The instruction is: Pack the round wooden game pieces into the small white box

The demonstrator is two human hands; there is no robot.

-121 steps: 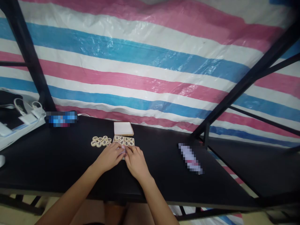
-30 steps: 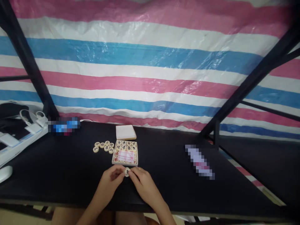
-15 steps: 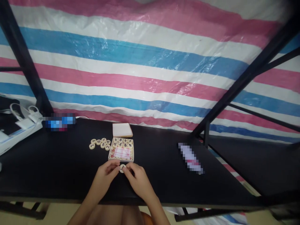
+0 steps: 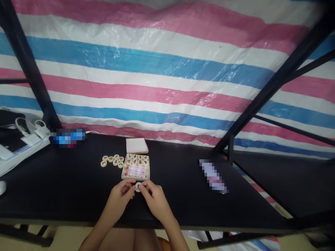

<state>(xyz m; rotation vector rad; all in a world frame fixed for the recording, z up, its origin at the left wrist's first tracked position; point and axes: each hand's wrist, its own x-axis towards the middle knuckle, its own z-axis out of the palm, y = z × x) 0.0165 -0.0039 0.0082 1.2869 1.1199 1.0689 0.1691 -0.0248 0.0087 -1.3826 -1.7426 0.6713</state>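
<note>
Between my two hands is a round, pale Chinese chess piece [image 4: 138,187] with a dark character on its face. My right hand [image 4: 152,195] pinches its right edge between thumb and fingers. On its left edge rest the curled fingers and thumb of my left hand [image 4: 122,191]. Just beyond my fingertips stands an open box [image 4: 122,174] of Chinese chess pieces, with black-marked ones at the back and red-marked ones at the front left. A folded paper board [image 4: 137,170] with pink lines covers part of the front rows.
Several loose pieces [image 4: 115,162] lie left of the box, and its lid [image 4: 136,145] lies behind. A pixelated blue item [image 4: 69,137] and a power strip [image 4: 36,148] are at left, a pixelated pale item [image 4: 213,176] at right. Striped sheeting [image 4: 157,80] hangs behind the black table [image 4: 188,202].
The piece has turned between my fingers, so its character now stands more upright. Both hands have shifted slightly right in the picture.
</note>
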